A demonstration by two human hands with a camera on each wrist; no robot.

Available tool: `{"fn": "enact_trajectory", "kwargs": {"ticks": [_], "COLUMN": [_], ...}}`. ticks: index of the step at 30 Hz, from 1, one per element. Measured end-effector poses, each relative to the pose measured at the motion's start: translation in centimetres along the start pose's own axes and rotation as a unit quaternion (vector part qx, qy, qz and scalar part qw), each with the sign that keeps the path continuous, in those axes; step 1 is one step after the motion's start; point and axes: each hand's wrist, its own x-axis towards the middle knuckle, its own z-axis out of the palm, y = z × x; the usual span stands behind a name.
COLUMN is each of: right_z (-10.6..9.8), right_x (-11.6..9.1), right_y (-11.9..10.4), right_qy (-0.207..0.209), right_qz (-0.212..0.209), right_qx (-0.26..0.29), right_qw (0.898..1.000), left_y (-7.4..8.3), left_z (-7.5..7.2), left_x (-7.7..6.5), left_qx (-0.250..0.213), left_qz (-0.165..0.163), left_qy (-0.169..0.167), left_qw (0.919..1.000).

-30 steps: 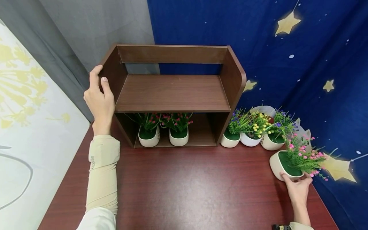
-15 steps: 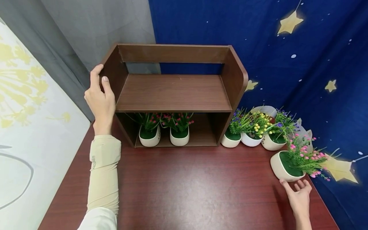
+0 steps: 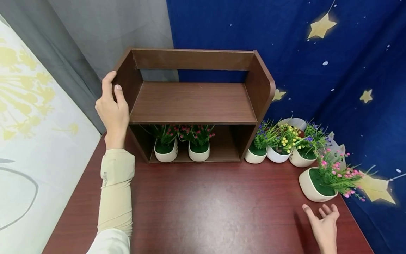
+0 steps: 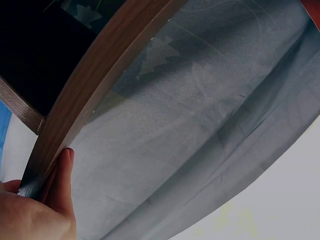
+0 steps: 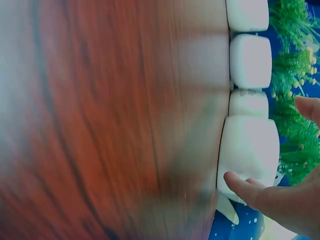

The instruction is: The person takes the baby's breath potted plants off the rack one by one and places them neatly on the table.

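Note:
My left hand (image 3: 112,110) grips the left side panel of a dark brown wooden two-tier shelf (image 3: 193,102). Thumb and fingers lie on either side of that panel in the left wrist view. At the right, my right hand (image 3: 324,227) is just in front of a white pot of pink artificial flowers (image 3: 308,185), fingers spread and holding nothing. In the head view a gap separates hand and pot. Two white pots of red flowers, a left one (image 3: 166,151) and a right one (image 3: 199,152), stand in the shelf's lower compartment.
Right of the shelf stand a blue-flowered pot (image 3: 255,155), a yellow-flowered pot (image 3: 277,155) and another blue-flowered pot (image 3: 301,158) in a row. Grey cat-eared shapes show behind them. A blue star-patterned curtain (image 3: 215,31) hangs behind the reddish wooden table (image 3: 203,204).
My right hand has let go of the pink-flower pot and drawn back toward the front edge. The pot stays on the table. The left hand keeps its hold on the shelf.

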Motion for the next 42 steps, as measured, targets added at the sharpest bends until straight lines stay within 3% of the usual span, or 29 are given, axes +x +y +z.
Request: {"fn": "enact_trajectory", "kwargs": {"ticks": [12, 25, 35, 42], "right_z": [2.8, 6.2, 8.0, 8.6], "right_x": [-2.7, -4.3, -5.5, -5.9], "right_y": [-1.3, -3.2, -2.8, -2.8], "right_qy": [-0.043, -0.097, -0.139, -0.154], "right_qz": [-0.06, -0.127, -0.174, -0.174], "right_qx": [0.019, 0.007, -0.023, -0.047], "right_qw": [0.997, 0.987, 0.975, 0.972], "left_y": [0.0, 0.7, 0.1, 0.1], "left_z": [-0.2, -0.3, -0.6, -0.4], "left_x": [0.3, 0.8, 0.0, -0.4], "left_qx": [0.0, -0.003, 0.002, -0.002], "left_qz": [0.007, 0.01, 0.008, 0.013], "left_qy": [0.001, 0.006, -0.001, -0.008], "left_qw": [1.0, 0.9999, 1.0, 0.9999]}}
